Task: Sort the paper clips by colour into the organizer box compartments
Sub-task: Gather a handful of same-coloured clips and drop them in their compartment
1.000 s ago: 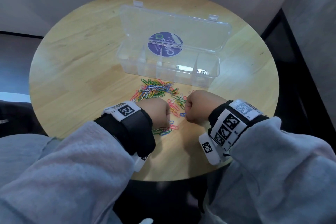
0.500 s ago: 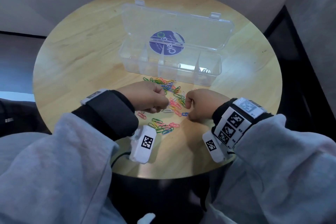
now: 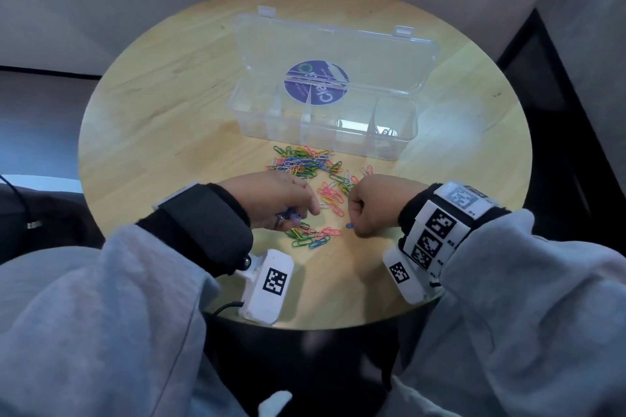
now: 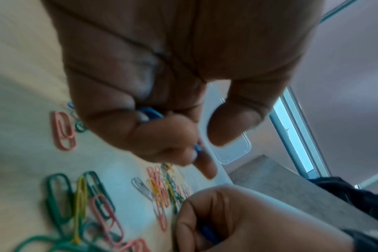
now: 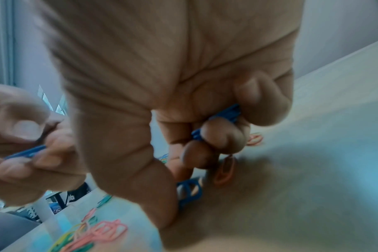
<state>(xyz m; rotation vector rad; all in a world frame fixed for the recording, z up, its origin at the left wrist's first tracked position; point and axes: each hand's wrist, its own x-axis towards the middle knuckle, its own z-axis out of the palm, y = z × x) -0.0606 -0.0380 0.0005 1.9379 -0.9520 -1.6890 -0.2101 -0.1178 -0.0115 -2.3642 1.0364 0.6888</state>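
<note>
A pile of coloured paper clips (image 3: 306, 164) lies on the round wooden table (image 3: 162, 118) in front of the clear organizer box (image 3: 325, 132), whose lid stands open. My left hand (image 3: 288, 203) hovers low over the near clips and grips blue paper clips (image 4: 150, 114) in its curled fingers. My right hand (image 3: 369, 206) is a fist just right of the pile, with blue clips (image 5: 227, 114) held under its curled fingers and one blue clip (image 3: 350, 225) at its fingertips on the table. Silver clips (image 3: 386, 130) lie in the box's rightmost compartment.
Pink, green and yellow clips (image 3: 313, 237) lie scattered between my hands near the table's front edge. A round blue sticker (image 3: 316, 83) shows through the box lid. Walls close in behind the table, and a dark gap runs along its right side.
My left hand turned its palm side inward and slid forward and right over the near clips. My right hand stayed in place as a fist.
</note>
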